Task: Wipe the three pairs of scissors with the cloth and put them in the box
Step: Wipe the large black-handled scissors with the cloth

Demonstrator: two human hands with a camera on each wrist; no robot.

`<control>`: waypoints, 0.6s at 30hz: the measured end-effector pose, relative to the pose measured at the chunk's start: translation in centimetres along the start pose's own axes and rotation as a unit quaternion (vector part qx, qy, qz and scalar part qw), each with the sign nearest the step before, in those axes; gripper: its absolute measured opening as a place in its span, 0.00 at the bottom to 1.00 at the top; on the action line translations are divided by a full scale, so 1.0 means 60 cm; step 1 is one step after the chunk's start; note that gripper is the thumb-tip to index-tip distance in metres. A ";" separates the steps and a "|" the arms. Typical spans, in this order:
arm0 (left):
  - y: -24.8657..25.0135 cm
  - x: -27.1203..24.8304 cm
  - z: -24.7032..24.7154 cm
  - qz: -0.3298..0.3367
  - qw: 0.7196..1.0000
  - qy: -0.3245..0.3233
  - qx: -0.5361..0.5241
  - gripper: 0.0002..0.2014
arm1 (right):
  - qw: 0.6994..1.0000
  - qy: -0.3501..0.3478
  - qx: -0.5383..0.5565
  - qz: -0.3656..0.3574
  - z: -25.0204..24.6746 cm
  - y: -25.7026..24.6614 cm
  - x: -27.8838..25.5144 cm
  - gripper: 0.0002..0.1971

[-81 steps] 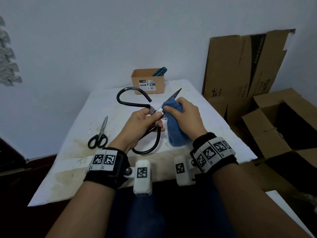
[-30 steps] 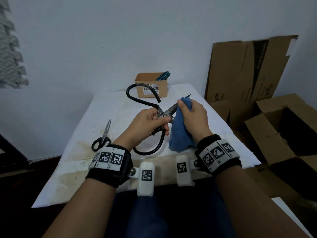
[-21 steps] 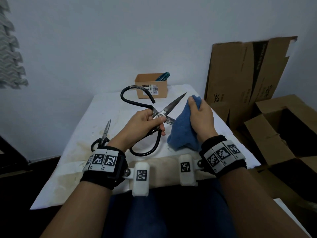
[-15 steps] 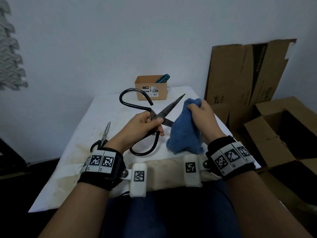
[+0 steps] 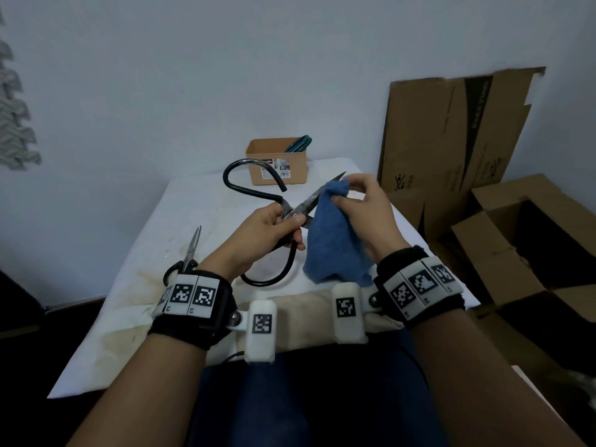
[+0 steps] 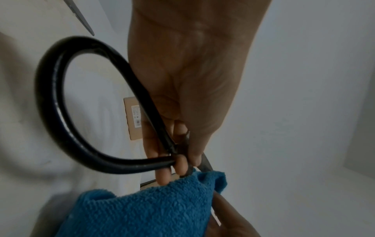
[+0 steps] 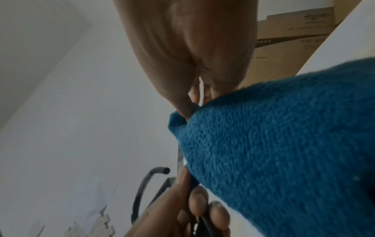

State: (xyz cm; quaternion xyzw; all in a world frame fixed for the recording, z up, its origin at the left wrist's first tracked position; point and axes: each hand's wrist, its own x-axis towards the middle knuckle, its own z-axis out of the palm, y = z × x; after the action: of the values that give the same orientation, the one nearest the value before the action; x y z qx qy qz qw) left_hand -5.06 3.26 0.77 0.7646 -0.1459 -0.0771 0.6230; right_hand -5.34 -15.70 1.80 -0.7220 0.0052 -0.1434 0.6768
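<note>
Left hand [image 5: 269, 232]: grip pinched on the big black scissors [image 5: 292, 209] at the pivot, thumb on top, fingers curled beneath. One handle loop arches up beyond the grip, the other hangs below it toward the desk [image 5: 180, 208]. Blades point up and away to the right of the grip.

Right hand [image 5: 362, 209]: thumb and fingertips pinch the top fold of the blue cloth [image 5: 335, 240] against the upper part of the blade; the rest of the cloth hangs below the grip. Half a second ago the cloth was held clear to the right of the blades; now it covers the blade, only the tip showing past it.

Left of and below the left grip: small black-handled scissors [image 5: 187, 256] lying flat on the desk, unchanged.

Beyond both grips, at the far desk edge: cardboard box [image 5: 277, 162] with teal handles [image 5: 300, 142] sticking out, unchanged.

Right of the desk: flattened and open cartons [image 5: 451, 133].
</note>
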 end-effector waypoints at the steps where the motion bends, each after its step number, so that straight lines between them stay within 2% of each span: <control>1: 0.001 0.000 0.002 0.001 1.000 -0.007 0.001 0.06 | 0.999 0.019 -0.032 -0.003 0.001 0.003 0.003 0.13; 3: 0.002 0.000 0.007 0.002 1.000 -0.010 -0.001 0.06 | 0.992 0.050 -0.118 -0.016 0.000 0.006 0.006 0.12; 5: 0.002 0.001 0.009 0.003 1.000 -0.007 -0.004 0.06 | 0.991 0.056 -0.125 -0.006 -0.002 0.003 0.004 0.12; 10: 0.006 0.003 0.011 0.007 1.000 -0.008 0.001 0.05 | 0.997 0.019 -0.007 0.072 0.003 0.002 0.001 0.11; 13: 0.006 0.004 0.011 0.009 1.000 -0.009 0.000 0.05 | 0.994 -0.020 0.071 0.081 0.009 -0.006 -0.007 0.11; 18: 0.004 0.005 0.010 0.008 1.000 0.003 0.015 0.06 | 0.985 -0.082 0.130 0.080 0.003 -0.019 -0.020 0.12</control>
State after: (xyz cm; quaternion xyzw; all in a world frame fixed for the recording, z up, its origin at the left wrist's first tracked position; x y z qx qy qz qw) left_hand -4.98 2.58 0.88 0.7728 -0.1513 -0.0674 0.6127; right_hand -6.64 -15.18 2.64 -0.6347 -0.0114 -0.0283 0.7721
